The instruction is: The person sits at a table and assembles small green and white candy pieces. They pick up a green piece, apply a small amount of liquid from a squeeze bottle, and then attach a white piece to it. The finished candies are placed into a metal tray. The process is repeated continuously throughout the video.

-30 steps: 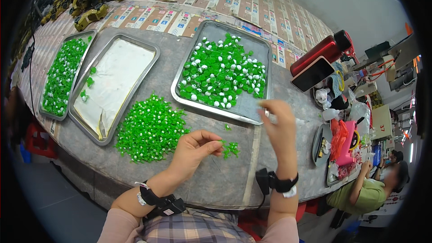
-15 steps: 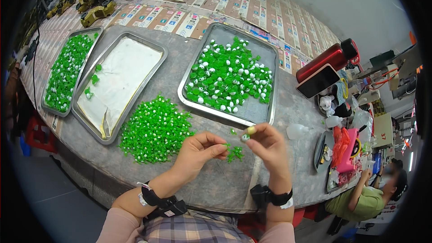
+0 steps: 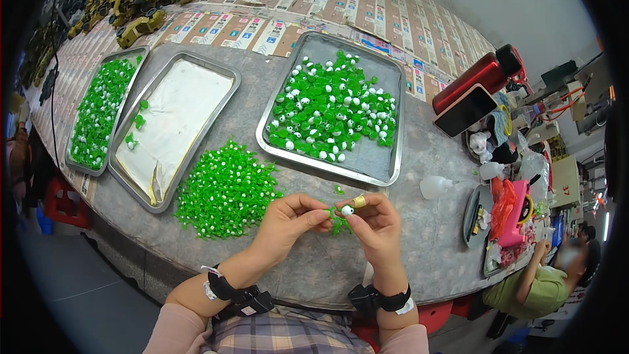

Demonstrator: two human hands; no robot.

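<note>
Between thumb and forefinger, my left hand pinches a small green plastic piece. My right hand grips a small white ball with a dark dot, like a toy eye, right beside that green piece; whether the two touch I cannot tell. A yellow wrap covers one right fingertip. A few loose green pieces lie on the table under my fingers. To the left of my left hand spreads a heap of small green and white pieces.
Beyond my hands, a metal tray holds green pieces with white balls. Left of it are a paper-lined tray and a full narrow tray. A red bottle, a phone and a pink holder stand right, near a co-worker.
My right hand has moved left and slightly down, carrying the white ball up to the green piece. My left hand has stayed almost still.
</note>
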